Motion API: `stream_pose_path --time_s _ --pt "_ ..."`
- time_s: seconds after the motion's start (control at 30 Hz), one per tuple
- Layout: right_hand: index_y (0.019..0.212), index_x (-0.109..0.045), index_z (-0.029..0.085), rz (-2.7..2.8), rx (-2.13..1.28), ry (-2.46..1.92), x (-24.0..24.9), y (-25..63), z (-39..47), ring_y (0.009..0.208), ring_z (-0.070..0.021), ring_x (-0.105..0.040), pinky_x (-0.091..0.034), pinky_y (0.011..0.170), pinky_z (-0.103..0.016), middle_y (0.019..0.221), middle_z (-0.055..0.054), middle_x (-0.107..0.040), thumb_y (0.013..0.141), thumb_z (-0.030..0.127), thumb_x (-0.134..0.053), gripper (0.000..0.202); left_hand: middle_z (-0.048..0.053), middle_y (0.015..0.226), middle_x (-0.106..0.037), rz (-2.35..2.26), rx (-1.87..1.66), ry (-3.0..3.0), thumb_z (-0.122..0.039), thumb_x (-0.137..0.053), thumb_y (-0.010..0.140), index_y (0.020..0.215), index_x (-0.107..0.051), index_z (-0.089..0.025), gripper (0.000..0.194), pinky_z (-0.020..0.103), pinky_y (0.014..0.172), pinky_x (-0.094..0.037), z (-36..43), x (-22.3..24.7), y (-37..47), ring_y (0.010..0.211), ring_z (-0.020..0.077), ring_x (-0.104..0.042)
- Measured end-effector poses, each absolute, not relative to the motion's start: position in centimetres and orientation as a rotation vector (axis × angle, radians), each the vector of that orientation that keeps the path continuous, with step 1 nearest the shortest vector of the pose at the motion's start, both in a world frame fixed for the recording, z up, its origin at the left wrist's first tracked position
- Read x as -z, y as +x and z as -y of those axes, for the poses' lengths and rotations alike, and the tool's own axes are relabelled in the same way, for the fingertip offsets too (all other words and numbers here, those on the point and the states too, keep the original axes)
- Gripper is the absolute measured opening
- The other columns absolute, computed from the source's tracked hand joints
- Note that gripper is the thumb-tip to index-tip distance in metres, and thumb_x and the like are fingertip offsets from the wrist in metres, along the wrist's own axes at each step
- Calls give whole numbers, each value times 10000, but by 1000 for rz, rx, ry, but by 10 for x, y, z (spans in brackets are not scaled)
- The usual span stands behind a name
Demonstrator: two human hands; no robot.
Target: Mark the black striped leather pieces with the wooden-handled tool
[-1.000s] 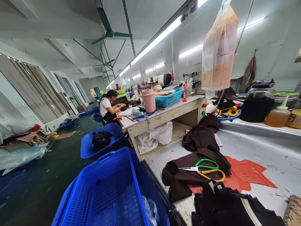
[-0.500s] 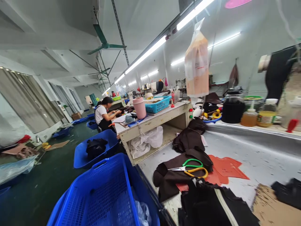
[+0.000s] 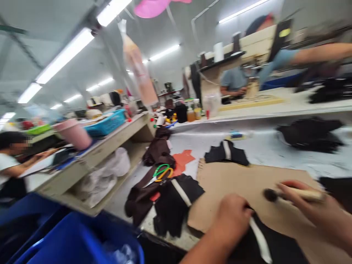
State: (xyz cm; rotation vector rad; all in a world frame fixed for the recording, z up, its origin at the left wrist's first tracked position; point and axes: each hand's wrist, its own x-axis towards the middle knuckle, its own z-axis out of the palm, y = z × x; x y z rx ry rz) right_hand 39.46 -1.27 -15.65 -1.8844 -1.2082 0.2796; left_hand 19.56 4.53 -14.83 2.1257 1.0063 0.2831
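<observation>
My left hand (image 3: 232,214) is closed in a pinch on the edge of a black fabric piece (image 3: 277,240) that carries a white strip (image 3: 260,238). The piece lies over a brown cardboard sheet (image 3: 231,183). In my right hand (image 3: 321,212) is a brush (image 3: 271,195) with a pale handle, its dark tip pointing left above the cardboard. A small stack of black pieces with a white strip (image 3: 227,152) rests at the cardboard's far edge. More black pieces (image 3: 178,201) lie to the left, beside green-and-yellow-handled scissors (image 3: 161,174) on dark brown fabric (image 3: 141,190).
Orange-red pieces (image 3: 184,161) lie behind the scissors. A black pile (image 3: 310,134) sits at the far right of the table. Blue bins (image 3: 82,238) stand at the lower left. Co-workers sit at the left and across the table; one blue-grey sleeve (image 3: 277,62) reaches across at upper right.
The view has swung to the right, blurring the picture. Both my hands have come into view, the left on black fabric and the right with a brush.
</observation>
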Motion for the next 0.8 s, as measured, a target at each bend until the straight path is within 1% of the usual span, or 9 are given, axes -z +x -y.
stream_pose_path --time_s 0.03,0.07,0.1,0.23,0.37,0.47,0.57,0.8 --pt "801 -635 227 1226 -343 -1857 156 401 17 680 -203 -643 -497 593 -306 771 -44 -678 884 527 -522 331 70 947 -694 -994 -259 2127 -143 -623 780 882 -709 -181 138 333 864 -471 -53 148 200 947 221 -611" --pt "802 -630 236 1235 -367 -1846 155 406 18 710 -223 -647 -493 628 -321 773 -48 -681 857 542 -517 331 76 948 -691 -986 -245 2130 -139 -617 774 880 -706 -172 143 344 857 -468 -60 148 203 934 227 -612" --pt "814 -623 235 1231 -378 -1838 153 408 17 728 -231 -647 -485 643 -326 775 -49 -680 863 535 -487 333 78 928 -688 -974 -228 2138 -133 -622 757 855 -703 -164 131 352 847 -466 -67 147 206 915 233 -612" --pt "838 -596 225 1217 -422 -1819 143 407 4 730 -216 -616 -448 669 -319 767 -27 -658 897 483 -455 300 44 862 -654 -946 -194 2183 -103 -593 740 785 -661 -181 113 337 795 -461 -83 147 209 845 208 -597" --pt "822 -592 220 1198 -501 -1813 130 406 7 728 -195 -602 -436 670 -295 764 -8 -645 899 443 -476 263 36 853 -611 -979 -194 2227 -78 -561 758 775 -604 -189 120 336 778 -434 -85 155 210 852 208 -569" --pt "787 -590 222 1212 -643 -1792 114 398 15 674 -170 -586 -428 615 -262 717 14 -625 894 416 -500 239 18 818 -599 -981 -172 2229 -64 -569 774 764 -574 -191 128 313 736 -413 -86 160 212 809 195 -561" --pt "755 -585 216 1267 -774 -1772 102 381 17 598 -148 -543 -388 543 -246 654 25 -591 871 384 -518 215 3 786 -602 -998 -123 2217 -75 -599 788 752 -569 -187 122 287 683 -401 -87 162 212 753 178 -564" --pt "720 -561 216 1263 -759 -1895 113 355 3 561 -140 -509 -350 527 -246 616 27 -574 840 318 -520 163 -11 753 -596 -972 -124 2175 -134 -653 791 739 -593 -190 97 264 651 -421 -96 165 209 711 158 -575"
